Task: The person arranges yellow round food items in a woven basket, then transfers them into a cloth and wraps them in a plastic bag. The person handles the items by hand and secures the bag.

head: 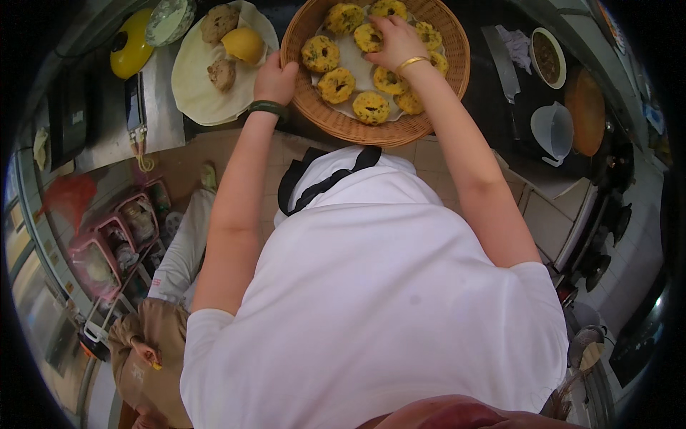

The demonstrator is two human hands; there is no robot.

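A round wicker basket [375, 137] lined with white paper or cloth holds several yellow ring-shaped buns [371, 108] flecked with green. My left hand [274, 80], with a dark green bangle at the wrist, grips the basket's left rim. Over the basket reaches my right hand [395, 44], a gold bangle on its wrist; its fingers touch a ring bun [367, 38] near the back. Whether they close on it cannot be told. Left of the basket, a pale round sheet [198, 91] bears a yellow dome-shaped piece [244, 45] and brownish lumps [221, 75].
A cleaver [501, 64], a bowl of brown filling [547, 58], a translucent plastic measuring jug [552, 131] and a round wooden board [586, 112] lie to the right. At left are a yellow lid [131, 43], a glass bowl [170, 21] and a phone [134, 102]. Another person [161, 359] is at lower left.
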